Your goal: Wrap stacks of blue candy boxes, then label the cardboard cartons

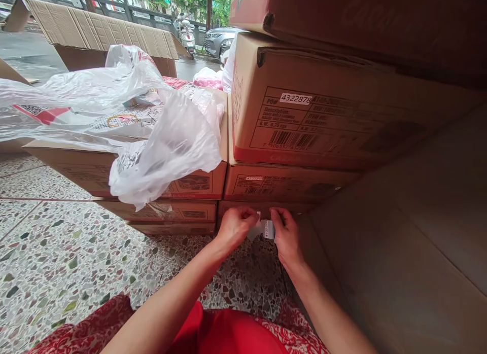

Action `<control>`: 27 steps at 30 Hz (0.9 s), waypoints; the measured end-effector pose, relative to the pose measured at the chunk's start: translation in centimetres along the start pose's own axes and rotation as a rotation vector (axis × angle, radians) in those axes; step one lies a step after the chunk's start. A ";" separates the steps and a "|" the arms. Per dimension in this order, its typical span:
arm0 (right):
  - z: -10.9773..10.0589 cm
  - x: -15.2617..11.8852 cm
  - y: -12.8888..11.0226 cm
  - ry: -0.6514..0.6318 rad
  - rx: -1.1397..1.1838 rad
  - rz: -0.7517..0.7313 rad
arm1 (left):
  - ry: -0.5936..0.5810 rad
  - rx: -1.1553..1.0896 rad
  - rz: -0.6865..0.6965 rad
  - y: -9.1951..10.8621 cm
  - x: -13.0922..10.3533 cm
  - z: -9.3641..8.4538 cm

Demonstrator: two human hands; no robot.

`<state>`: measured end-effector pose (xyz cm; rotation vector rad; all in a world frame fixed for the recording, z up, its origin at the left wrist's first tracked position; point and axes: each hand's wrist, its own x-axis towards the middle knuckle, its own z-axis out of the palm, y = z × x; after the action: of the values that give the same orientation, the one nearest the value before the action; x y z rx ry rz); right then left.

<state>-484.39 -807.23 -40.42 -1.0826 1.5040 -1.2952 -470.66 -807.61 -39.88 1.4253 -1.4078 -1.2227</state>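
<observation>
Low in front of the stacked cartons, my left hand pinches a small white sticker. Just to its right, my right hand is closed on a strip of labels printed with a number. The strip hangs between the two hands, which are apart. Above them, a brown carton carries a white number sticker over its printed panel. The carton below it has a similar sticker. My right hand is near the face of the lowest visible carton.
Crumpled clear plastic drapes over an open carton at the left. A large dark panel fills the right side. Speckled floor lies below. A scooter and a car stand outside.
</observation>
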 end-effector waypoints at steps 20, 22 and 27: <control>-0.2 0.2 -0.4 -0.158 0.241 0.368 | 0.061 0.050 0.106 -1.1 0.5 -0.1; 0.0 0.3 0.1 -0.193 0.204 0.347 | -0.139 -0.086 -0.076 -0.6 1.2 -0.7; 0.9 0.5 2.3 -0.274 -0.084 0.210 | -0.171 0.057 -0.097 -2.0 1.8 -3.4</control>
<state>-483.85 -807.74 -42.84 -1.0748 1.4303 -0.9079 -467.02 -809.56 -41.15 1.4710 -1.5142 -1.4042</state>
